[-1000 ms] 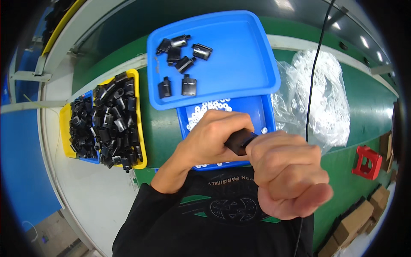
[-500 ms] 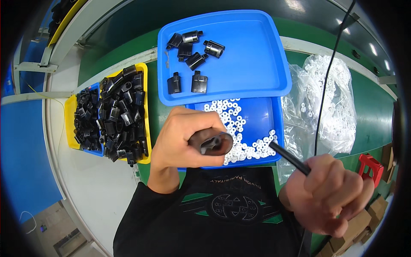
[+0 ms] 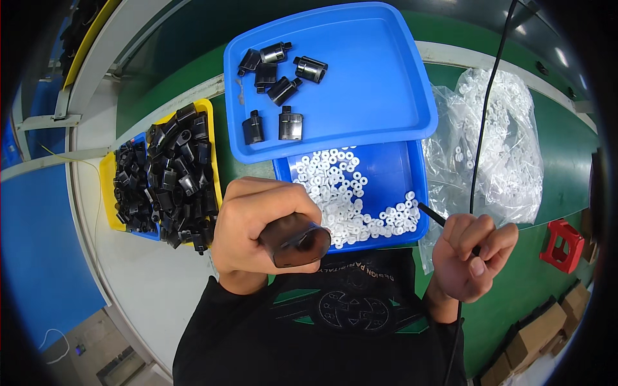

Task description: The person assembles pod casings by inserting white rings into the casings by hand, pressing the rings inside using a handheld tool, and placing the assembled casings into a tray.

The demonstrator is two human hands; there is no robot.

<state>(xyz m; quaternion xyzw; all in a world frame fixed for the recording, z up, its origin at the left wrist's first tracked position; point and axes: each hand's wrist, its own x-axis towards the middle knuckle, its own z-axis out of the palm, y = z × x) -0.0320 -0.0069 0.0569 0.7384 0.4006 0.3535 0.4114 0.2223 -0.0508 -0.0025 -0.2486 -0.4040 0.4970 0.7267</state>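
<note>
My left hand (image 3: 257,231) is wrapped around a dark translucent plastic housing (image 3: 296,244), its open oval end tipped up toward me. In the fingers of my right hand (image 3: 473,257) is a thin black rod (image 3: 431,214). The rod slants up and left, its tip near the right edge of a dark blue tray (image 3: 393,174). Small white rings (image 3: 335,193) lie heaped in that tray, just beyond my left hand. A larger light blue tray (image 3: 367,90) overlaps its far side and carries several black housings (image 3: 290,123), each with a short neck.
Two yellow bins (image 3: 211,141), heaped with black housings (image 3: 183,174), stand on the left. To the right lies a clear plastic bag (image 3: 508,141) of white rings. A black cable (image 3: 479,141) hangs across that side. A red stool (image 3: 562,246) and cardboard boxes (image 3: 537,338) are at lower right.
The left hand has shifted left with the housing, whose open end now tilts differently. My right hand has moved up and left and turned, still with the rod. The view has shifted slightly.
</note>
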